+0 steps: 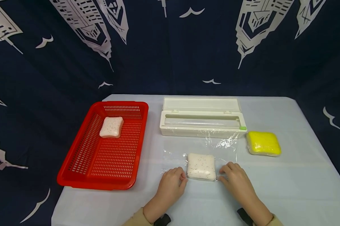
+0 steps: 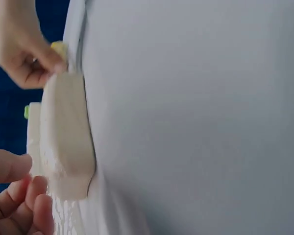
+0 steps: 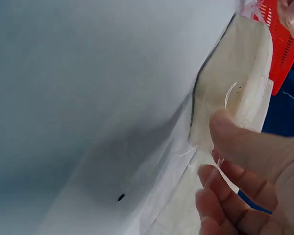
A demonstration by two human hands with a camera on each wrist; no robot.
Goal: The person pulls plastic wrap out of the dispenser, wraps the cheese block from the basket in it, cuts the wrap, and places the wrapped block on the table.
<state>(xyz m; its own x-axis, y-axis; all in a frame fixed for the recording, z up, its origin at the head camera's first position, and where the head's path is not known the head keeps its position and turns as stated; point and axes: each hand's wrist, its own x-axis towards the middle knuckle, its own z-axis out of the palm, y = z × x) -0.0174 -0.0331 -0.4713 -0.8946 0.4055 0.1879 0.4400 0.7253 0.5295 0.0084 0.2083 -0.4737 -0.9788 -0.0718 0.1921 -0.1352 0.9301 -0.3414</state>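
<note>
A cream, speckled, rounded block (image 1: pixel 201 166) lies on a sheet of clear plastic wrap (image 1: pixel 172 152), near the front of the table. The wrap runs out from a white wrap dispenser (image 1: pixel 203 131) whose lid stands open behind it. On the block's left side, my left hand (image 1: pixel 172 182) pinches the wrap's near edge between thumb and fingers. At the right side my right hand (image 1: pixel 238 180) also has its thumb and curled fingers at the wrap; a shiny fold of film (image 3: pixel 220 160) shows between them in the right wrist view. Both hands sit close beside the block.
To the left stands a red perforated basket (image 1: pixel 102 185) holding another speckled block (image 1: pixel 111 127). A yellow block (image 1: pixel 263 143) with a shiny covering lies right of the dispenser. Dark patterned cloth (image 1: pixel 170 62) hangs behind the white-covered table (image 1: pixel 294 188).
</note>
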